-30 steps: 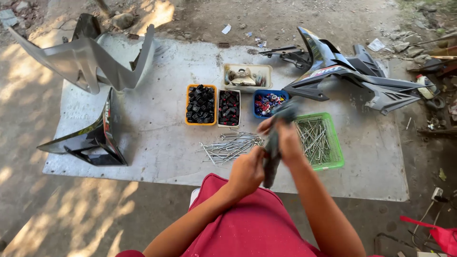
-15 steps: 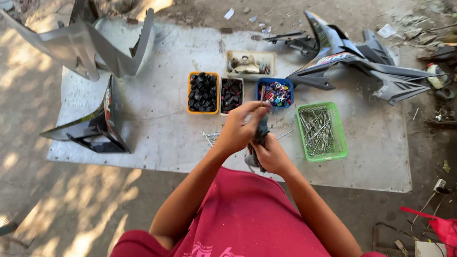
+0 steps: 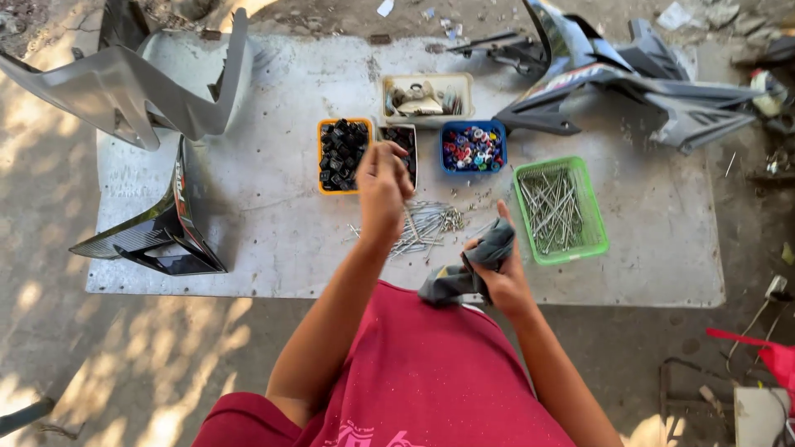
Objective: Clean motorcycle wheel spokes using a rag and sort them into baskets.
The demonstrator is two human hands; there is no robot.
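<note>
Two hands up: the right hand [image 3: 501, 277] has fingers clamped on a crumpled grey cloth [image 3: 465, 269], the left hand [image 3: 383, 186] pinches something too small to tell over the loose pile of silver nails [image 3: 426, 225].

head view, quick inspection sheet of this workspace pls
surface: grey board on dirt ground, dusty.
job's things: loose pile of metal pins on the board; dark grey cloth bunched in the right hand.
clutter: orange tray of black parts, blue tray of coloured bits, green basket of pins, beige tray, grey and black body panels.
grippers: left hand raised above the pin pile, fingers pinched, what it holds too small to tell; right hand with a closed grip on the cloth.
cables: nothing seen.
surroundings: bare ground, litter, red item at right edge.
</note>
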